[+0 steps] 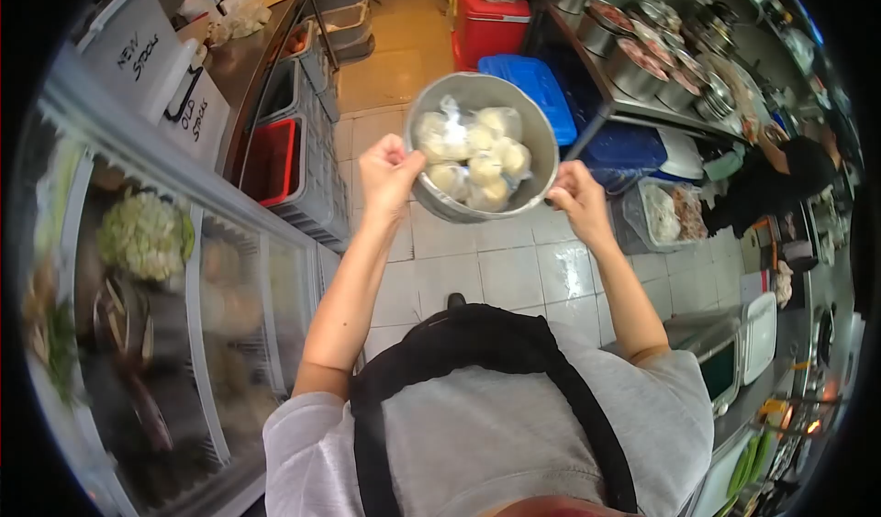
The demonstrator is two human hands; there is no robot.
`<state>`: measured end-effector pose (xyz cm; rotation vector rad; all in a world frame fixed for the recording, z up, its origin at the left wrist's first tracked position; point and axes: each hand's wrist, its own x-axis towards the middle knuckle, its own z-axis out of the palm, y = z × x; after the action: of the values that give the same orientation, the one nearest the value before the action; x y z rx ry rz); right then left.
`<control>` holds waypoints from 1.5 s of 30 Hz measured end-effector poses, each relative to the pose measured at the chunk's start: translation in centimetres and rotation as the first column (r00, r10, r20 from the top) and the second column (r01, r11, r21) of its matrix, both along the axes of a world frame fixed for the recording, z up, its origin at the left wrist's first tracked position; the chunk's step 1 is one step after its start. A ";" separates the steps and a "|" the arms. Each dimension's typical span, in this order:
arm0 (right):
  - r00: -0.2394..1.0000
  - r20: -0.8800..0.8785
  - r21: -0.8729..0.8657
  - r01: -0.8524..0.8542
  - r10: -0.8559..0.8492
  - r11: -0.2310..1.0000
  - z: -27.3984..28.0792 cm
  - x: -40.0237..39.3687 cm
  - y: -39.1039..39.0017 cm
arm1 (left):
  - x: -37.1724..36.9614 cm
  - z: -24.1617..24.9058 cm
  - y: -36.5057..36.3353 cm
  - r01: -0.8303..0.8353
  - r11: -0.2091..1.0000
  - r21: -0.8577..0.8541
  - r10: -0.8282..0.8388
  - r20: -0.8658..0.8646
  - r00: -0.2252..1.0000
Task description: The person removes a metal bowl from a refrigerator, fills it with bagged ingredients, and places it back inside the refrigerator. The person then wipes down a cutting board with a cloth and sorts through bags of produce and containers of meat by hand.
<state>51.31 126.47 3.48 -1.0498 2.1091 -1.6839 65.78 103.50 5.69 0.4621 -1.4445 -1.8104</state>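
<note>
A large round metal pot [440,203] is held up in front of me above the tiled floor. Inside it lie several pale round balls [486,164] wrapped in clear plastic bags. My left hand [391,174] pinches the pot's left side, fingers closed at the rim. On the right side, my right hand [578,199] has its fingers closed around a handle at the rim. The pot's opening faces up toward me, so its contents show.
A fridge with glass doors [220,269] stands close at left, with white bins [197,118] beyond. Ahead are a blue lid [528,86] and a red cooler [486,26]. A steel shelf [642,109] holds several pots at right. Another person [789,173] works at far right.
</note>
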 end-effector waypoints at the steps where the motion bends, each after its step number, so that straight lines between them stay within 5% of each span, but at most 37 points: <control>1: 0.990 0.102 -0.011 -0.102 0.102 0.995 -0.5 -1.4 -3.0 | -0.8 0.0 -2.2 -0.018 1.000 0.003 0.018 0.013 1.000; 7: 0.701 0.502 -0.170 -0.495 0.507 0.852 -4.4 -7.9 -20.4 | -5.1 -2.1 -16.8 -0.251 0.956 -0.153 0.263 0.068 0.962; 11: 0.578 0.617 -0.244 -0.505 0.534 0.828 -5.2 -12.6 -29.9 | -10.2 -4.2 -26.2 -0.294 0.948 -0.125 0.307 0.108 0.945; 13: 0.664 0.553 -0.160 -0.509 0.503 0.846 -6.1 -15.8 -33.4 | -13.6 -4.4 -29.9 -0.276 0.960 -0.033 0.278 0.112 0.954; 14: 0.897 0.198 0.119 -0.423 0.396 0.898 -6.7 -18.1 -34.8 | -15.8 -4.4 -32.0 -0.250 0.968 0.008 0.248 0.115 0.962; 15: 0.928 -0.235 0.317 -0.209 0.290 0.925 -6.3 -19.8 -36.5 | -17.6 -2.1 -32.9 -0.224 0.973 0.057 0.217 0.110 0.970; 17: 0.699 -0.714 0.021 -0.046 0.047 0.999 -4.5 -22.8 -39.7 | -22.1 -4.2 -37.8 -0.156 0.987 -0.022 0.158 0.154 0.975; 19: 0.533 -0.843 0.087 0.007 0.070 0.996 -2.6 -26.0 -42.6 | -25.9 -3.2 -41.1 -0.115 0.993 -0.010 0.115 0.146 0.983; 25: 0.244 -0.950 0.170 -0.129 0.197 0.977 -0.1 -37.7 -53.0 | -36.9 -3.3 -51.7 -0.016 0.978 0.207 0.000 0.079 0.997; 30: 0.279 -0.938 0.059 -0.458 0.207 0.887 2.3 -47.2 -65.6 | -43.5 -2.2 -62.0 0.032 0.950 0.310 -0.057 0.073 0.996; 37: 0.243 -0.939 -0.005 -0.716 0.243 0.698 6.4 -53.1 -86.1 | -44.2 -0.8 -75.2 -0.136 0.872 0.471 0.119 0.065 0.991; 45: 0.231 -0.906 -0.013 -0.854 0.356 0.520 6.6 -53.7 -105.2 | -43.6 -4.8 -92.2 -0.205 0.846 0.491 0.184 0.092 0.979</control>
<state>-2.40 21.26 10.10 -2.9102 0.9709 -1.3536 22.21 11.30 0.93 0.8782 -0.8944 -2.0055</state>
